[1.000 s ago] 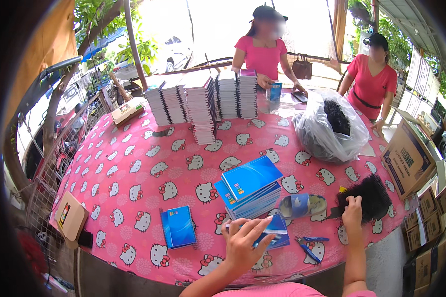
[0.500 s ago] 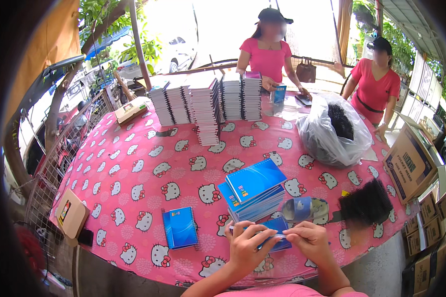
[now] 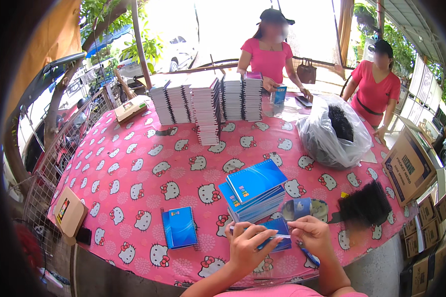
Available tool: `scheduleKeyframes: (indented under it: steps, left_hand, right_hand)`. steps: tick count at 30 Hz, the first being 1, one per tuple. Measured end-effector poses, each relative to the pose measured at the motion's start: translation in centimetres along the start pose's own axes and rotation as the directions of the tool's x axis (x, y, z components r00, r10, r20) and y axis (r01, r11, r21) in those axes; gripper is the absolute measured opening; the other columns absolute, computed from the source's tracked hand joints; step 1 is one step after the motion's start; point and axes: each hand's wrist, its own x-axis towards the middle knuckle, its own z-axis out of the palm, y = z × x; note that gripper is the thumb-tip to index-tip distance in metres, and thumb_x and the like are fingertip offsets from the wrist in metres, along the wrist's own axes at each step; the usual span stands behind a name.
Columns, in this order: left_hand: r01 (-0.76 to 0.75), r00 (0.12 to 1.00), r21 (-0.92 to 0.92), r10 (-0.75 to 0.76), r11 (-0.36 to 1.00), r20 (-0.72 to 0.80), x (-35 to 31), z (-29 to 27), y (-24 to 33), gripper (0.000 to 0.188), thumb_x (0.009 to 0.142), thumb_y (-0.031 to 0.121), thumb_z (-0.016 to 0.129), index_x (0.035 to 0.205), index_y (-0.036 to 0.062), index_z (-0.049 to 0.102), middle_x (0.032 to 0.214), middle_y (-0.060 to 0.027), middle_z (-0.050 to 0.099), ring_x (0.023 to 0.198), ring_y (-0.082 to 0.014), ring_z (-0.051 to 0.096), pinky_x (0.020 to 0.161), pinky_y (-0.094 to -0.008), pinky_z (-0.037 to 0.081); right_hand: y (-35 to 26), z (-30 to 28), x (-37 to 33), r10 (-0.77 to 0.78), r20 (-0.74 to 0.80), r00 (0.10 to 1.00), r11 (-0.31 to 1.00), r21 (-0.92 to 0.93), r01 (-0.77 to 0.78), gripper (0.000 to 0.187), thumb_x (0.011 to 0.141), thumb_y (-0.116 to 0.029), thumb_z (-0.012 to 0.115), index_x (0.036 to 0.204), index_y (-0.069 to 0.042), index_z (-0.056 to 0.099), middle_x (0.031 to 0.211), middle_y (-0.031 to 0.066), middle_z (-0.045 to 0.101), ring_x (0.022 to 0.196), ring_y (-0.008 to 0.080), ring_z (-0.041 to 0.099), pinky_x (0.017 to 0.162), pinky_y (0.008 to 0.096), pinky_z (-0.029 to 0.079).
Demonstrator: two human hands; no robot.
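Note:
Close in front of me, my left hand (image 3: 247,243) is closed on a small blue notebook (image 3: 277,226), its fingers along the near edge. My right hand (image 3: 310,236) is held in a pinch at the notebook's right end; whatever sits between the fingertips is too small to make out. Part of a slim blue object (image 3: 309,256) shows under that hand. Just beyond is a stack of blue-covered notebooks (image 3: 256,180). To the left lies a spiral-bound blue notebook (image 3: 180,227).
Tall notebook stacks (image 3: 205,106) stand at the back. On the right are a plastic bag (image 3: 332,143) of black spirals, loose black spirals (image 3: 365,204), a patterned slipper-shaped item (image 3: 306,209) and cartons (image 3: 411,163). Two people in pink stand across the pink-covered table (image 3: 134,188).
My right hand has shifted slightly to the right and up, off the notebook's edge. The slim blue object has come into view below it. My left hand stays nearly still.

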Motion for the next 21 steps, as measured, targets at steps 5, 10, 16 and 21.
scheduleKeyframes:
  steps: [5,10,16,21]
  left_hand:
    - [-0.001,1.000,-0.009,0.001,1.000,0.001,-0.1,0.0,-0.2,0.021,0.067,0.023,0.083,0.085,0.0156,0.075,0.079,0.0030,0.065,0.081,-0.0161,0.050,0.073,-0.0311,0.038]
    - [0.072,0.997,0.003,-0.072,0.997,0.031,-0.9,0.6,-0.5,0.019,0.073,0.037,0.077,0.085,0.0218,0.074,0.083,0.0074,0.065,0.089,-0.0150,0.051,0.092,-0.0425,0.025]
    - [0.046,0.999,0.034,-0.047,0.998,0.021,-0.6,0.5,-0.3,0.019,0.074,0.035,0.076,0.089,0.0226,0.074,0.084,0.0075,0.065,0.087,-0.0140,0.052,0.090,-0.0410,0.025]
    - [0.026,0.999,0.061,-0.027,0.998,0.026,-0.8,0.5,-0.4,0.020,0.074,0.033,0.076,0.092,0.0241,0.073,0.084,0.0088,0.064,0.086,-0.0130,0.052,0.089,-0.0402,0.026]
  right_hand:
    - [0.0,-0.8,0.0,-0.022,0.161,0.987,0.997,0.077,0.009,0.026,0.074,0.001,0.073,0.099,-0.007,0.073,0.080,0.0042,0.062,0.070,0.0105,0.058,0.061,0.0232,0.046]
    - [-0.4,-1.6,0.2,-0.067,0.241,0.968,0.996,0.080,0.049,0.024,0.075,-0.001,0.073,0.099,-0.008,0.074,0.077,0.0049,0.062,0.068,0.0116,0.056,0.060,0.0237,0.045]
    - [-2.0,0.1,-0.8,-0.054,0.078,0.996,0.971,-0.228,0.070,0.027,0.080,-0.014,0.072,0.103,-0.005,0.061,0.075,0.0075,0.061,0.065,0.0191,0.062,0.057,0.0296,0.048]
    - [-3.0,0.1,-0.2,-0.137,0.099,0.986,0.926,-0.339,0.163,0.025,0.076,-0.016,0.076,0.094,-0.005,0.063,0.081,0.0094,0.061,0.067,0.0239,0.062,0.058,0.0317,0.049]
